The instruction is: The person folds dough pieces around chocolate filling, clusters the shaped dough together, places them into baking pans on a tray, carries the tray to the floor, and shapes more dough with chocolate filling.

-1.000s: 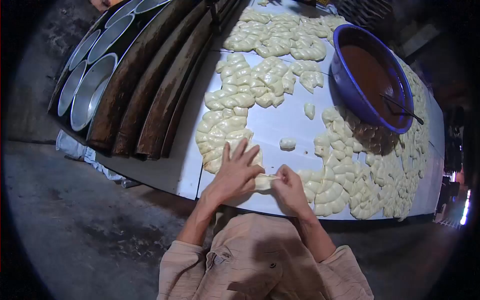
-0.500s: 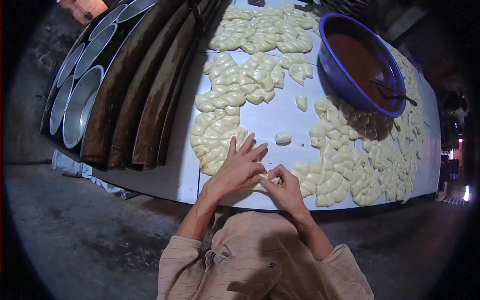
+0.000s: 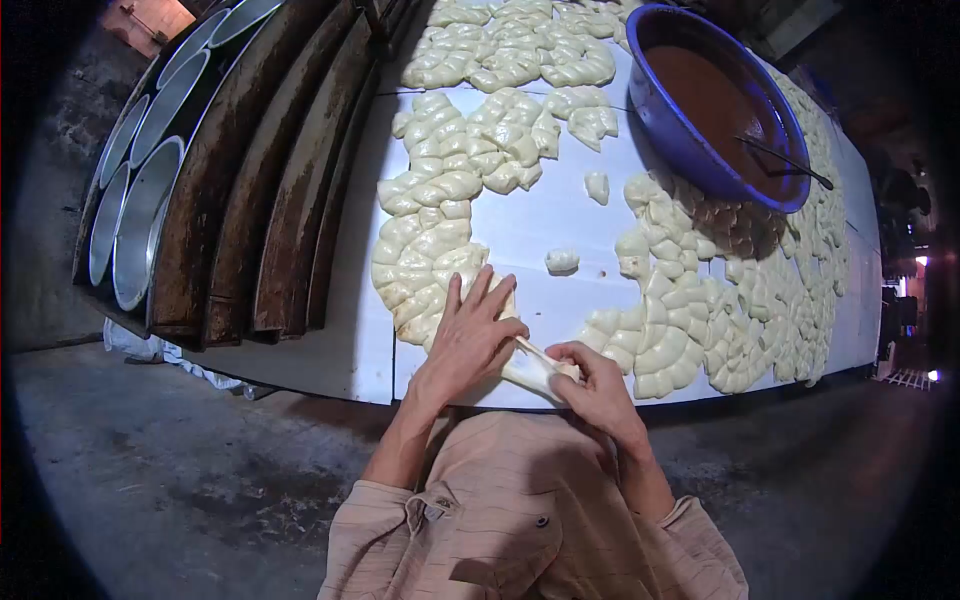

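Observation:
Near the table's front edge, a pale piece of dough [image 3: 535,373] is stretched between my two hands. My left hand [image 3: 465,335] has several fingers extended over the shiny dough beside it, while its index finger bends down at the stretched piece's left end; its thumb is hidden. At the other end, my right hand [image 3: 603,392] pinches the dough between thumb and fingers. A glossy mass of segmented dough pieces [image 3: 425,250] lies just beyond my left hand, and another dough mass [image 3: 665,345] spreads right of my right hand. One small dough lump [image 3: 562,261] sits ahead on the white tabletop [image 3: 550,225].
A blue basin [image 3: 650,95] of brown liquid stands at the back right, a dark-handled utensil [image 3: 785,162] resting in it. Dark, worn long troughs [image 3: 240,190] and metal tins [image 3: 148,225] occupy the left side. Another small dough piece [image 3: 597,188] lies mid-table.
The dough between my hands is now stretched longer. My right hand has moved right and slightly down, and my left hand slightly left. The whole view has shifted a little.

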Motion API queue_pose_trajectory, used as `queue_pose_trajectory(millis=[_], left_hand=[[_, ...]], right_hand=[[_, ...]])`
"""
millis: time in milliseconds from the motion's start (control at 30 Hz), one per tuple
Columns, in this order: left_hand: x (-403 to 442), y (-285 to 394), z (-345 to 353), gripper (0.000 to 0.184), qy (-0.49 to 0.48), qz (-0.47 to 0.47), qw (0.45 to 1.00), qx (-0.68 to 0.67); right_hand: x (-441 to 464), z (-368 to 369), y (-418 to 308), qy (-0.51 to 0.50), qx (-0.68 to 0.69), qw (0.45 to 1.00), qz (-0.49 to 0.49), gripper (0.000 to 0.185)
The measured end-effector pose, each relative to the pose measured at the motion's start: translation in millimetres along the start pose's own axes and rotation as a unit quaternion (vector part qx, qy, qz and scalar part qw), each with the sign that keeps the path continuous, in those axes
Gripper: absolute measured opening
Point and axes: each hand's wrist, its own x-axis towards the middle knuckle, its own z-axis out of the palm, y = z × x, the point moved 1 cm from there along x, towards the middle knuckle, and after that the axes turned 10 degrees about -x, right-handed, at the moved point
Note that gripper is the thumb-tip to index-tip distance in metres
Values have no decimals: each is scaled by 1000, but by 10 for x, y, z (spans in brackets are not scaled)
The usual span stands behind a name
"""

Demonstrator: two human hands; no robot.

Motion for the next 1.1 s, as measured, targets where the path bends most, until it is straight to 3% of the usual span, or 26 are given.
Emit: queue_pose_trajectory(millis=[100, 233, 367, 400, 500, 533, 633, 767, 800, 900, 933, 1100], left_hand=[[-1, 85, -40, 25, -13, -15, 999, -26], [37, 223, -123, 26, -80, 16, 997, -6], [33, 129, -63, 14, -64, 33, 997, 1], [32, 98, -50, 14, -53, 23, 998, 14], [18, 40, -51, 11, -3, -6, 998, 56], [2, 23, -52, 18, -4, -8, 999, 49], [-37, 47, -55, 50, -12, -16, 1000, 20], [-110, 241, -207, 83, -94, -9, 995, -24], [-121, 288, -182, 64, -85, -5, 996, -30], [-110, 334, -54, 44, -107, -3, 994, 5], [-114, 313, -5, 31, -63, 2, 998, 7], [-151, 248, -5, 24, -13, 17, 1000, 12]], right_hand=[[42, 25, -173, 26, -68, 997, -40, 28], [204, 143, -17, 107, -167, 963, -181, 32], [99, -144, -360, -89, -107, 990, 15, 31], [125, -126, -148, -58, -100, 990, -85, 32], [31, -268, -134, -167, -40, 985, -14, 26], [5, -300, -182, -166, -2, 986, 31, 28], [98, -197, 26, -32, -51, 982, -181, 33], [107, -159, -107, -22, -215, 962, -169, 38], [124, -127, -104, -19, -201, 966, -162, 38], [119, -101, -262, 26, -114, 985, -128, 38], [112, -126, -291, -5, -63, 994, -86, 42], [215, -124, -290, -47, -128, 981, -137, 40]])
